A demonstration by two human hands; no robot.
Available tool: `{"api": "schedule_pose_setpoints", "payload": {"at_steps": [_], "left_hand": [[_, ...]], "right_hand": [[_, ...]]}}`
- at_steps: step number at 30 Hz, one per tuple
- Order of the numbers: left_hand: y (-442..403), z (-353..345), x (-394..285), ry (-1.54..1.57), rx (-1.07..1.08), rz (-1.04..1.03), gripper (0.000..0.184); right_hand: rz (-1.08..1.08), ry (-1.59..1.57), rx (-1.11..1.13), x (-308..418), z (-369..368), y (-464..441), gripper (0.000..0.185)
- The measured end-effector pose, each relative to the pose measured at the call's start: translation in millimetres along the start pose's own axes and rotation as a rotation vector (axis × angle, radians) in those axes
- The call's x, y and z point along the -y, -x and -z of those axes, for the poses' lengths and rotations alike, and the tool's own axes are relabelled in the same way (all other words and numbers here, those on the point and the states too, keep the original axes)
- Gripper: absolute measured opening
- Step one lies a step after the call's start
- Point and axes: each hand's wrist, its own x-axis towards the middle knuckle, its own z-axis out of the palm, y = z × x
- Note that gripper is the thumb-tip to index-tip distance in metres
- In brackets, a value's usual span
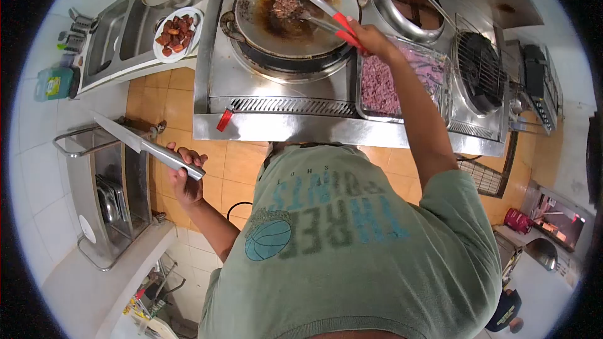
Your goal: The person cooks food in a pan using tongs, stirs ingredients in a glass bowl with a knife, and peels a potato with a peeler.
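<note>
My left hand [186,172] is closed around the metal handle of a large kitchen knife [129,135], held out over the floor with its blade pointing up and left. My right hand [370,39] grips red-handled metal tongs [320,3] that reach over the wok [254,16]. Inside the wok sits a small heap of browned, minced-looking food [287,6], with dark oily residue around it. One tong arm ends beside this heap; the other extends toward the wok's far rim. Under my right forearm, a metal tray [359,103] holds chopped purplish pieces [380,85], perhaps shallots.
A plate [158,50] of brown chunks stands by the sink [107,37] at left. A metal pot [408,9] and a grill rack [477,56] are on the stove's right side. A metal cart [81,182] stands at lower left. A red tag [224,120] hangs at the stove's front edge.
</note>
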Motion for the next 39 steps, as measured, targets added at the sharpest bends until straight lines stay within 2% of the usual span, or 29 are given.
{"api": "schedule_pose_setpoints", "payload": {"at_steps": [4,8,11,14,17,23,29,39], "left_hand": [[-1,-8,5,-0.008,-0.039,-0.026,0.067],[-5,-13,10,-0.003,-0.048,-0.035,0.067],[-11,-14,13,0.002,-0.059,-0.022,0.066],[-18,-16,13,0.004,-0.072,-0.002,0.066],[-26,-12,11,0.023,-0.068,0.035,0.066],[-40,-12,11,0.009,-0.055,0.053,0.066],[-53,-9,13,0.050,-0.037,0.091,0.066],[-69,-15,17,0.046,0.012,0.128,0.066]], "right_hand": [[0.065,-0.057,-0.001,4,-6,-11,0.070],[0.026,-0.186,-0.044,11,-13,-15,0.056],[0.035,-0.112,-0.123,7,-24,-22,0.055],[-0.038,-0.193,-0.040,11,-35,-27,0.054],[-0.061,-0.301,-0.047,18,-43,-28,0.052],[-0.092,-0.307,-0.134,10,-54,-35,0.048],[-0.035,-0.323,-0.222,9,-59,-28,0.042],[-0.055,-0.488,-0.114,5,-53,-13,0.037]]}}
